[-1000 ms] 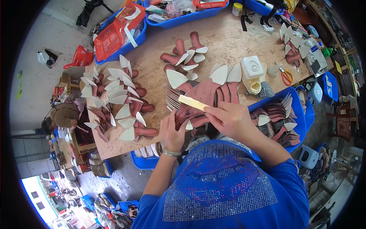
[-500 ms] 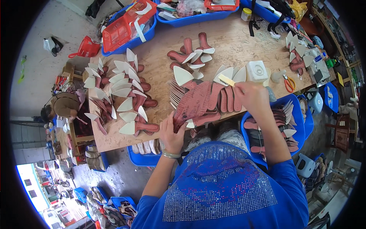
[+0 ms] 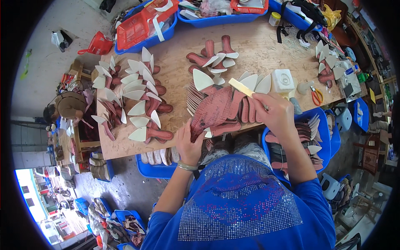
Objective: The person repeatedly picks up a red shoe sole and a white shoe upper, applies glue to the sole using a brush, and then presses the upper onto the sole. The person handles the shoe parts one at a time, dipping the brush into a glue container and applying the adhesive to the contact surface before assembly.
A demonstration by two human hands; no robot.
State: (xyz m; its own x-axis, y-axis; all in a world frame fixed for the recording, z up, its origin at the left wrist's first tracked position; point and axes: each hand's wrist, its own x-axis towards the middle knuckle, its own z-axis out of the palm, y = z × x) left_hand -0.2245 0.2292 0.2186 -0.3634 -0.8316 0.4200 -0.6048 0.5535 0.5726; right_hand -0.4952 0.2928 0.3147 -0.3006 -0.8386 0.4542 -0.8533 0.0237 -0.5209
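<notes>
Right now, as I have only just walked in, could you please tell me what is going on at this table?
A person in a blue top is working with both hands at a wooden table. The left hand grips the near end of a fanned stack of reddish pieces. The right hand holds a pale yellow strip above the work; whether it touches anything is unclear. More white-tipped pieces lie in clusters to the left.

A bright opening [image 3: 30,193] adjoins a grey wall [image 3: 30,160]; the floor [image 3: 125,181] shines.
</notes>
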